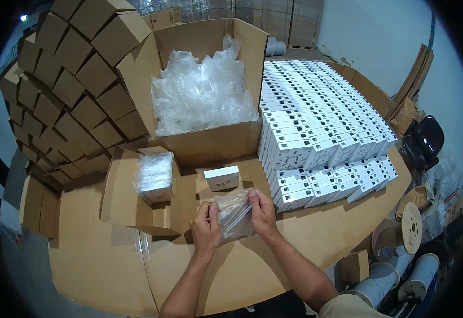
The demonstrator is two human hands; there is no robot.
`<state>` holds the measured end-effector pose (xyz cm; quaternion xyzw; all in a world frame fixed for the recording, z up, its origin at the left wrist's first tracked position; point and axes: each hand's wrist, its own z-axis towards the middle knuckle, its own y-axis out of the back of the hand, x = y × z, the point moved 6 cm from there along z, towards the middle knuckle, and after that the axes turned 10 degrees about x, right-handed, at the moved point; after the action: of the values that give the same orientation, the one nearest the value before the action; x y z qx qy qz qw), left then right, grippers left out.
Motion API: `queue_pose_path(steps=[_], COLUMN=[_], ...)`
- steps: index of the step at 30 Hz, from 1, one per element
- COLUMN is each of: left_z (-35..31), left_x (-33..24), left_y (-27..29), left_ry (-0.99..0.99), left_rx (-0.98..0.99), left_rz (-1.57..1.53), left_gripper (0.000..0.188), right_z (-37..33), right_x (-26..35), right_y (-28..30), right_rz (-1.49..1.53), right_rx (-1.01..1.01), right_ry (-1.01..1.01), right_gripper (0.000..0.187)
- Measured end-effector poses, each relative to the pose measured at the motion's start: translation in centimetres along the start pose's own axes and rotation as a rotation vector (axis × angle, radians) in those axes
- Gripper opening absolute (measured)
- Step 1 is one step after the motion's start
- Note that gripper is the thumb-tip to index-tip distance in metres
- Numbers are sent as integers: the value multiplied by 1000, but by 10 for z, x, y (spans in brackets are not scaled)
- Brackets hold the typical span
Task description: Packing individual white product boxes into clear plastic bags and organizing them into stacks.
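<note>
Between my two hands stretches a clear plastic bag point(235, 213), held above the cardboard-covered table. My left hand point(206, 227) pinches its left edge between thumb and fingers. At its right edge, my right hand point(263, 212) grips the film the same way. Just beyond the bag, a small white box point(222, 178) with a reddish mark stands by itself. To the left of my hands, an open carton point(122, 185) holds several plastic-wrapped white boxes point(154, 172) packed together. Whether anything is inside the bag in my hands I cannot tell.
A large open carton point(210, 139) full of crumpled clear bags point(202, 90) stands behind. Stacked rows of white boxes point(321, 122) fill the table's right side. Brown cartons point(72, 79) pile up at the left. Cable spools point(411, 228) and a black chair point(423, 142) are on the right.
</note>
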<state>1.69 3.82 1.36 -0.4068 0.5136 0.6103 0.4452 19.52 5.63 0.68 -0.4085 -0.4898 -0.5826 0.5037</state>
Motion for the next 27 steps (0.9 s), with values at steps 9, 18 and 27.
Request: queue_pose_path(steps=[9,18,27], left_z=[2,2,2], left_x=[5,-11,-16], left_y=[11,14,24], left_ry=[90,-108,-18], left_rx=[24,112,87], left_rz=[-76,424,302], left_gripper=[30,32,19], right_z=[-2,-3,-1], right_x=[10,16,-16], right_y=[5,11,17], right_rz=[-88,-184,-35], right_rx=[-123,-268,-241], right_ry=[-14,110,-4], right_gripper=[38,40,40])
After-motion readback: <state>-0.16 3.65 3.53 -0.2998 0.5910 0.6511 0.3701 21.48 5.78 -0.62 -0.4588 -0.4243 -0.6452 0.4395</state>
